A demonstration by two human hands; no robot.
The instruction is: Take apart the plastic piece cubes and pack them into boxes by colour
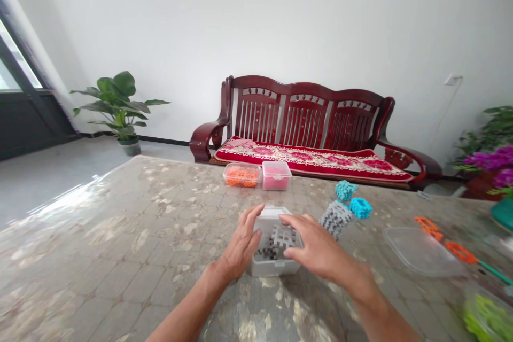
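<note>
Left hand point(241, 246): on left of box point(276, 269), thumb spread
Right hand point(318, 246): its right; we can't tell if pinching gray pieces point(285, 235)

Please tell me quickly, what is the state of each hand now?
Left hand: open, at the left side of the box.
Right hand: over the box; whether it grips a gray piece cannot be told.

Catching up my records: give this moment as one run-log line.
translucent box: open, grey pieces inside | left hand: at left rim | right hand: over right rim | surface: table
</note>
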